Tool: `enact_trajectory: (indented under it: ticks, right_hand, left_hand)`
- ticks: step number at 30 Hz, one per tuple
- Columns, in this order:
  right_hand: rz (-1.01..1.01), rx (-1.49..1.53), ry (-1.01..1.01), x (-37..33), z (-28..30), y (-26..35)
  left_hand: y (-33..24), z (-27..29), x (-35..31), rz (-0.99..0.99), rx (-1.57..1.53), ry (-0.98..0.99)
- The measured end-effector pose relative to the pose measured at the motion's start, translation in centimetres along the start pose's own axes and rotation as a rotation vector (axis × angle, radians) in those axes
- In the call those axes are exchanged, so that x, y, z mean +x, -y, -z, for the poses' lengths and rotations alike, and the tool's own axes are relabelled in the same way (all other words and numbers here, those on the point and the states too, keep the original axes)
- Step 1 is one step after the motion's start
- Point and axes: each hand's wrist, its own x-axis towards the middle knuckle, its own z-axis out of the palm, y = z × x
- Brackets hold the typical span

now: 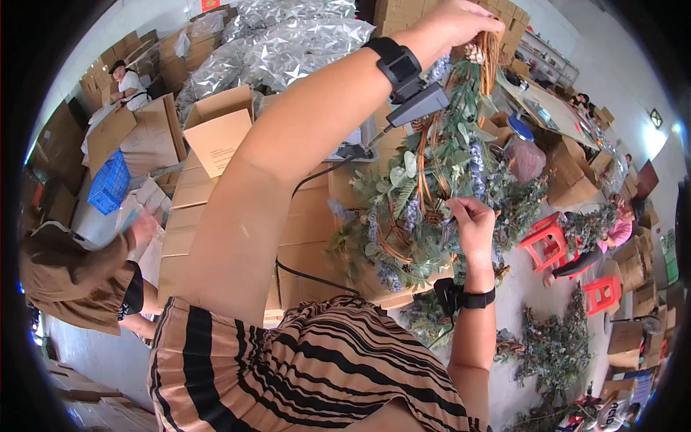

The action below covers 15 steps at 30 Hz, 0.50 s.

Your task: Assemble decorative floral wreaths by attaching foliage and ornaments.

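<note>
The left hand (457,25) pinches one wreath (461,137) at the boxes' (313,223) right edge; the right hand's (475,225) fingertips meet, their hold unclear. One carton (216,146) bears small print.

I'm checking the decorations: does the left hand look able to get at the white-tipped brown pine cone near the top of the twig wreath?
Probably yes: the pine cone shows just below the left hand, nothing visible between them, though that hand is holding the wreath's brown twigs.
</note>
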Motion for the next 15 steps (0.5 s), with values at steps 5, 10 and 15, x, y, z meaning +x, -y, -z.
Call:
enact_trajectory:
  ticks: [5,10,15]
  right_hand:
    - [-0.066,-0.087,0.022,0.3,0.5,1.4]
    - [-0.021,-0.221,0.056,0.9,-0.5,2.4]
    - [0.072,-0.379,0.010,0.3,-2.0,3.5]
  left_hand:
    - [-0.5,0.7,-1.7,-0.057,0.113,-0.100]
    - [-0.8,1.9,-3.8,-0.084,0.109,-0.143]
    - [0.9,3.5,-3.7,-0.290,0.237,-0.251]
